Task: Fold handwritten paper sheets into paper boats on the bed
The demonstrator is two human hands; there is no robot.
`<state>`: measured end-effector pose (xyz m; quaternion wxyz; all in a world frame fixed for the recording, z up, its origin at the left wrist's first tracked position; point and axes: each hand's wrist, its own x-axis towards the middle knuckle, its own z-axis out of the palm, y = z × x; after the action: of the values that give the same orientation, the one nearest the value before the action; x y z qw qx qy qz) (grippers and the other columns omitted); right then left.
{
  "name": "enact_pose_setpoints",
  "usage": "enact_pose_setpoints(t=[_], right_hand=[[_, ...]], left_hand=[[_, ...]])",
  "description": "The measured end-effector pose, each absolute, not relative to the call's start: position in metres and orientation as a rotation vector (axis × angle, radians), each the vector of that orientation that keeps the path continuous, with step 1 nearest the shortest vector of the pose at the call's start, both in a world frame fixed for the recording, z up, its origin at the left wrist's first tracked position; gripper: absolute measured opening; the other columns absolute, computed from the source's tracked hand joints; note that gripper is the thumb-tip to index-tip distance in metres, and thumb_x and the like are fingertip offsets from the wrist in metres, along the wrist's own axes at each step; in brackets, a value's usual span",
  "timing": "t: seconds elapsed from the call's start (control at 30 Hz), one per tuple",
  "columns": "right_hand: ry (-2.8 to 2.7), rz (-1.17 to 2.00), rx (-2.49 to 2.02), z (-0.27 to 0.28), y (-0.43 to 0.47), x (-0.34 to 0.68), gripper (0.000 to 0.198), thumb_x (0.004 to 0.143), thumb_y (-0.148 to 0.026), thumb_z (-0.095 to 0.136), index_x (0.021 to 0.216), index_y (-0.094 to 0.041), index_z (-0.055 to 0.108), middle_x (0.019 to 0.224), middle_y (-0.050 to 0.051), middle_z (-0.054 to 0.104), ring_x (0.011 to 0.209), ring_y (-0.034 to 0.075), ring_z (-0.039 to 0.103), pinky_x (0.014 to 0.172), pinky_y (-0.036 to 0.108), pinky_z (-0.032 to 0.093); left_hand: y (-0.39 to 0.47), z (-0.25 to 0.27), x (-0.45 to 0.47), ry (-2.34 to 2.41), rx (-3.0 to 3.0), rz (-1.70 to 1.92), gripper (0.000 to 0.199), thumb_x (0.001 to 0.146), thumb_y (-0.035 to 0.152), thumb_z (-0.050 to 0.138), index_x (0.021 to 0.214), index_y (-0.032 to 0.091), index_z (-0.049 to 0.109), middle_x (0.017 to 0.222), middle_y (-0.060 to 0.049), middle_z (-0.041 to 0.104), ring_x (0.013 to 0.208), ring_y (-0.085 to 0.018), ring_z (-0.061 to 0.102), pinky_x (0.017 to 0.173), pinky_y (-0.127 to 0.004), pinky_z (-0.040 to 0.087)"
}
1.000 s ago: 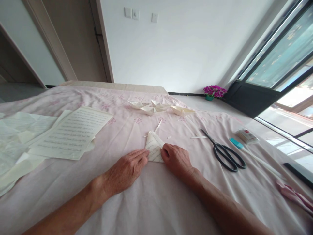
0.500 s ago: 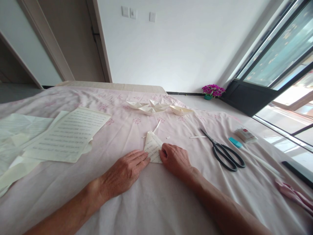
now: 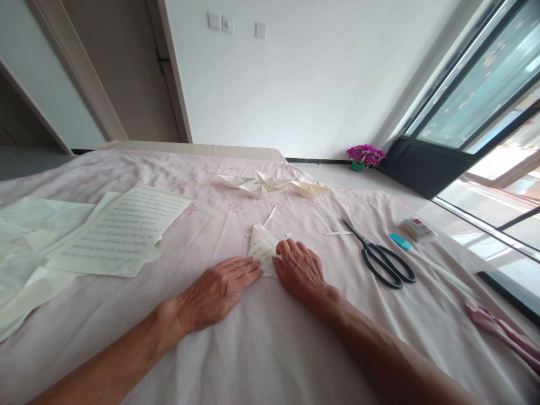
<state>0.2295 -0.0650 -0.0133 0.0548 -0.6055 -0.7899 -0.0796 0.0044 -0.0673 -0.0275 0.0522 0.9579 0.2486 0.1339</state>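
Observation:
A small folded sheet of printed paper (image 3: 262,246), roughly a triangle, lies flat on the cloth between my hands. My left hand (image 3: 219,289) rests flat with fingers stretched out, its fingertips on the paper's left lower edge. At the right edge, my right hand (image 3: 301,270) has its fingers curled, with thumb and forefinger on the paper's side. Part of that right corner is hidden under the fingers. Just behind the paper lie a thin paper strip (image 3: 270,215) and small scraps.
Several folded paper boats (image 3: 262,188) stand farther back. Printed sheets (image 3: 122,233) are piled at left. To the right lie black-handled scissors (image 3: 382,259), a paper strip (image 3: 337,233), a blue-ended tool (image 3: 400,242), a small packet (image 3: 417,229), a dark bar (image 3: 508,292) and pink fabric (image 3: 502,332).
My left fingers have slid slightly right over the paper. My right hand has shifted a little up, its fingers now less tightly curled. The view has turned slightly.

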Motion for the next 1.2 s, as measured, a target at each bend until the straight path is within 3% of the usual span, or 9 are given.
enact_pose_setpoints(t=[0.2, 0.3, 0.47, 0.6, 0.67, 0.77, 0.93, 1.2], right_hand=[[-2.800, -0.425, -1.241, -0.006, -0.089, 0.227, 0.008, 0.092, -0.022, 0.050, 0.098, -0.020, 0.056, 0.090, 0.004, 0.057, 0.079, 0.019, 0.046, 0.066, 0.034, 0.032], [-2.814, -0.437, -1.297, -0.008, -0.104, 0.234, 0.019, 0.089, -0.013, 0.050, 0.106, -0.019, 0.056, 0.095, 0.005, 0.059, 0.082, 0.020, 0.048, 0.069, 0.035, 0.035], [-2.809, -0.343, -1.451, -0.008, -0.127, 0.265, 0.042, 0.090, -0.006, 0.037, 0.125, -0.024, 0.050, 0.120, 0.006, 0.057, 0.109, 0.023, 0.048, 0.087, 0.038, 0.036], [-2.724, -0.044, -1.603, 0.007, -0.124, 0.286, 0.040, 0.084, -0.005, 0.041, 0.114, -0.022, 0.062, 0.111, 0.008, 0.063, 0.099, 0.021, 0.054, 0.083, 0.035, 0.039], [-2.579, 0.109, -1.743, 0.015, -0.109, 0.285, 0.037, 0.085, -0.007, 0.040, 0.103, -0.023, 0.068, 0.109, 0.005, 0.064, 0.097, 0.017, 0.056, 0.082, 0.029, 0.039], [-2.310, 0.254, -1.913, 0.021, -0.073, 0.271, 0.037, 0.092, -0.019, 0.035, 0.120, -0.022, 0.060, 0.112, 0.006, 0.064, 0.101, 0.016, 0.058, 0.081, 0.025, 0.038], [-2.245, 0.450, -2.059, 0.012, -0.016, 0.240, 0.040, 0.094, -0.043, 0.033, 0.105, -0.018, 0.062, 0.104, 0.009, 0.066, 0.091, 0.019, 0.061, 0.070, 0.027, 0.039], [-2.452, 0.556, -1.770, 0.009, 0.032, 0.197, 0.024, 0.085, -0.043, 0.054, 0.091, -0.023, 0.066, 0.089, -0.002, 0.067, 0.079, 0.012, 0.059, 0.063, 0.021, 0.037]], left_hand=[[-0.068, -0.029, 0.007, 0.833, 2.897, 0.462, 0.056, 0.086, 0.006, 0.040, 0.140, 0.021, 0.038, 0.142, -0.005, 0.046, 0.132, -0.016, 0.041, 0.113, -0.038, 0.031], [-0.068, -0.030, 0.007, 0.817, 2.895, 0.459, 0.056, 0.084, 0.005, 0.041, 0.139, 0.020, 0.040, 0.141, -0.006, 0.048, 0.132, -0.016, 0.041, 0.113, -0.038, 0.031], [-0.069, -0.028, 0.008, 0.833, 2.911, 0.452, 0.057, 0.082, 0.003, 0.041, 0.136, 0.020, 0.043, 0.139, -0.005, 0.050, 0.131, -0.016, 0.042, 0.111, -0.038, 0.032], [-0.076, -0.028, 0.012, 0.882, 2.941, 0.468, 0.053, 0.084, 0.007, 0.042, 0.135, 0.020, 0.045, 0.138, -0.006, 0.051, 0.130, -0.018, 0.043, 0.110, -0.042, 0.033], [-0.080, -0.030, 0.014, 0.938, 2.949, 0.508, 0.048, 0.086, 0.012, 0.044, 0.134, 0.019, 0.046, 0.137, -0.007, 0.052, 0.129, -0.021, 0.044, 0.110, -0.045, 0.031], [-0.086, -0.031, 0.016, 1.015, 2.938, 0.545, 0.046, 0.088, 0.017, 0.046, 0.134, 0.020, 0.047, 0.137, -0.006, 0.052, 0.129, -0.023, 0.044, 0.108, -0.046, 0.033], [-0.092, -0.030, 0.022, 1.106, 2.911, 0.579, 0.039, 0.091, 0.021, 0.045, 0.130, 0.020, 0.052, 0.134, -0.006, 0.054, 0.123, -0.023, 0.049, 0.101, -0.042, 0.040], [-0.104, -0.025, 0.029, 1.289, 2.880, 0.653, 0.031, 0.091, 0.021, 0.045, 0.117, 0.017, 0.060, 0.125, -0.009, 0.061, 0.106, -0.024, 0.057, 0.089, -0.042, 0.045]])
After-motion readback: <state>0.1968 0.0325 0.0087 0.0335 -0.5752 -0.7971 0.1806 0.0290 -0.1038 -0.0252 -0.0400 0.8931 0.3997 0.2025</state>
